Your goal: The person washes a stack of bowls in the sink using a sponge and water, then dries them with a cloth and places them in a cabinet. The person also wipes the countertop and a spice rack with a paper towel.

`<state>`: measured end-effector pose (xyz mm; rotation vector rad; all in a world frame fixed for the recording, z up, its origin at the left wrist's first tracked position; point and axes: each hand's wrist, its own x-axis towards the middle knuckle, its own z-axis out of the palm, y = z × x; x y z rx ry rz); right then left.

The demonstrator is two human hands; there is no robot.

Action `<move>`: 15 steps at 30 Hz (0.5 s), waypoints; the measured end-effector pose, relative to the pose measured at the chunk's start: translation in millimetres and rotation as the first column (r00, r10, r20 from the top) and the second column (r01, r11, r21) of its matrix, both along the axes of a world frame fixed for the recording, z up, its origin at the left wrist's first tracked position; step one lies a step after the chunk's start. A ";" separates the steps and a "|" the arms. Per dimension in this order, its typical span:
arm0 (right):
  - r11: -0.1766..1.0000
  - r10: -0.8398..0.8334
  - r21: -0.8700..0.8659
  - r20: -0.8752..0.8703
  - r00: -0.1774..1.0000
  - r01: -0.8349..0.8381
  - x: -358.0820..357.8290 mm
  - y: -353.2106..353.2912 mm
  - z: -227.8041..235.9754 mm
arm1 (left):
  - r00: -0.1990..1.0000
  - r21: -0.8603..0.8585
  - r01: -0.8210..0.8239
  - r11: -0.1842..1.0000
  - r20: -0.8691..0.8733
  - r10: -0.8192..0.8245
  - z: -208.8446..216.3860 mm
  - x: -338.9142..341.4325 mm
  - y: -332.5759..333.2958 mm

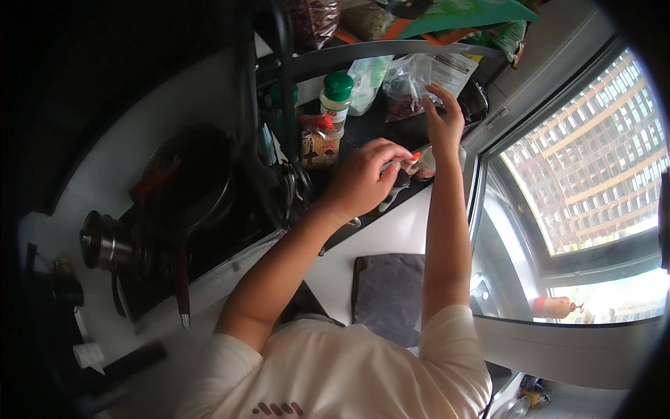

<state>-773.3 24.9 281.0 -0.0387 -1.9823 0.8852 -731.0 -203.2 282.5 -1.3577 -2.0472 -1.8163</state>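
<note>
On your right, the big window [586, 160] has a hard frame, so mind your right arm. The dark shelf [366, 126] has a little room between the clear bag [409, 78] and the jar with a green lid [336, 101]. The bag is on the shelf, by your right hand [445, 122]. It looks light, soft and maybe slippery, so pinch its loose top. That hand's finger and thumb are a bit apart, with nothing seen between them. Your left hand [370, 174] is curled near a small thing with an orange-red top [417, 158]; I can't tell if it holds anything.
</note>
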 end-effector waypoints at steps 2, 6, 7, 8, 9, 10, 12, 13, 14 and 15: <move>0.994 0.035 -0.100 -0.086 0.996 -0.044 14.8 -8.2 -12.5 | 0.993 0.019 0.040 0.999 -0.112 -0.038 -3.5 5.5 2.5; 0.916 0.071 -0.381 -0.157 0.985 -0.126 75.2 -78.6 -18.1 | 0.961 0.052 0.067 0.996 -0.271 -0.051 -17.3 22.8 -4.7; 0.884 0.078 -0.438 -0.210 0.975 -0.165 90.0 -94.5 -20.1 | 0.976 0.105 0.108 0.989 -0.200 -0.085 -18.6 33.4 -7.1; 0.867 0.134 -0.439 -0.253 0.958 -0.237 103.4 -103.5 -33.5 | 0.981 0.131 0.158 0.979 -0.135 -0.140 -13.7 44.4 -13.8; 0.705 0.287 -0.526 -0.401 0.870 -0.475 115.1 -119.4 -40.3 | 0.969 0.147 0.248 0.958 -0.060 -0.241 -14.3 51.5 -20.4; 0.647 0.341 -0.548 -0.413 0.844 -0.530 128.0 -136.1 -43.7 | 0.946 0.176 0.309 0.935 0.044 -0.321 -15.2 60.2 -28.4; 0.508 0.520 -0.524 -0.446 0.729 -0.683 146.2 -161.6 -43.6 | 0.901 0.248 0.376 0.893 0.127 -0.414 -20.1 75.8 -42.2; 0.417 0.634 -0.479 -0.457 0.624 -0.773 150.1 -170.2 -41.5 | 0.906 0.270 0.365 0.891 0.116 -0.406 -22.9 79.9 -49.1; 0.401 0.672 -0.479 -0.425 0.606 -0.781 150.1 -176.0 -38.5 | 0.911 0.292 0.354 0.889 0.106 -0.398 -25.6 82.9 -57.2; 0.587 0.632 -0.485 -0.227 0.741 -0.649 148.4 -175.4 -33.4 | 0.915 0.316 0.349 0.882 0.091 -0.394 -26.5 85.0 -64.5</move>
